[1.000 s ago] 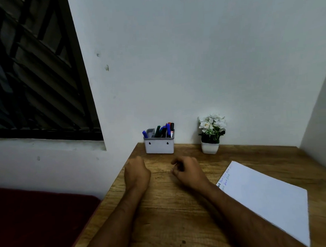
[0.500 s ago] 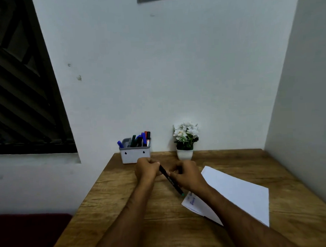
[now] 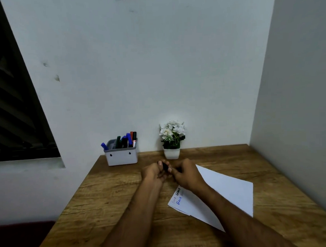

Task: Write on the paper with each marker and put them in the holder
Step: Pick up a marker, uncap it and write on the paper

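Half a second ago a long black marker lay slanted between the two hands; now only a short dark piece of that black marker (image 3: 165, 166) shows, pinched between the fingers of the left hand (image 3: 154, 172) and the right hand (image 3: 186, 175), which meet at the centre of the frame above the brown wood-grain worktop (image 3: 109, 200). Each hand's grip is curled tight around its end of the marker, and most of the barrel is hidden by the fingers. Whether a cap is on cannot be told. At lower right of the hands lies the white sheet of paper (image 3: 228, 191), tilted, its near corner carrying a few words in black and blue ink. Toward the back, left of centre, stands the white rectangular plastic holder (image 3: 122, 157), touching the pale wall, with blue, green, red and black markers (image 3: 126, 140) upright inside. Right of it stands a small white pot of white flowers (image 3: 172, 139).
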Motion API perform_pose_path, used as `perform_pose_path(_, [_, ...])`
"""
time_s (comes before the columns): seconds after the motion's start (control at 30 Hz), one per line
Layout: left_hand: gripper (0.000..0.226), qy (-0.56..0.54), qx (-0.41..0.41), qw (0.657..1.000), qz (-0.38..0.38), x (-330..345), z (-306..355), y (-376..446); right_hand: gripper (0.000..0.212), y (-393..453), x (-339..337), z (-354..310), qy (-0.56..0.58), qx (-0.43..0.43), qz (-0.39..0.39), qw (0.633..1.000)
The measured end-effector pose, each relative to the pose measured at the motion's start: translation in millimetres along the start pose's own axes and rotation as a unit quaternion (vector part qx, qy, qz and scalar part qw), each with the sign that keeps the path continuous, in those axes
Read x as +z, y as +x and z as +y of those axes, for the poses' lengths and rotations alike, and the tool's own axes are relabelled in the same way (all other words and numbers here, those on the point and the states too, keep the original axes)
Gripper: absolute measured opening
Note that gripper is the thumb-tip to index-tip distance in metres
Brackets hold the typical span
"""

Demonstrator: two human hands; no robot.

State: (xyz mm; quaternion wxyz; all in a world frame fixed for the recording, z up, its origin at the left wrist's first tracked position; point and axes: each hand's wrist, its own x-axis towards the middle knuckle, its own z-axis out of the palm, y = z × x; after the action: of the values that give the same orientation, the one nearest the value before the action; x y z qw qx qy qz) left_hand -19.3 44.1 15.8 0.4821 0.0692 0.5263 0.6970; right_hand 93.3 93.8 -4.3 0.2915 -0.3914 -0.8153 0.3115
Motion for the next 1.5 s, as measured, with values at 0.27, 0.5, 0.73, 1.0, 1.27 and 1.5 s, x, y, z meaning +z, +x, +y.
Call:
perform_pose_path(0.27, [0.021, 0.078, 0.125, 0.977, 0.156, -35.1, 38.0, 30.7, 0.032, -11.4, -35.3, 18.5, 0.220, 0.072, -0.036, 0.972])
perform_pose_path(0.5, [0.024, 0.592, 0.290, 0.738, 0.143, -39.1, -6.5, 36.5, 0.028, -13.8, -39.4, 22.9, 0.420, 0.083, -0.027, 0.903])
perform_pose_path(0.73, [0.023, 0.650, 0.378, 0.648, 0.121, -41.6, -17.3, 21.1, 0.023, -13.0, -52.9, 43.8, 0.494, 0.078, 0.028, 0.865])
perform_pose_path(1.0, [0.024, 0.621, 0.475, 0.601, -0.165, -31.4, -33.6, 15.0, 0.016, -15.6, -61.1, 61.9, 0.387, 0.046, 0.085, 0.917])
perform_pose_path(1.27, [0.048, 0.682, 0.406, 0.562, -0.230, -37.9, -45.4, 17.8, 0.011, -7.4, -57.0, 68.0, 0.280, 0.028, 0.050, 0.958])
perform_pose_path(1.5, [0.048, 0.699, 0.395, 0.543, -0.247, -39.9, -47.4, 22.5, 0.017, 2.1, -49.1, 75.8, 0.186, 0.021, 0.026, 0.982])
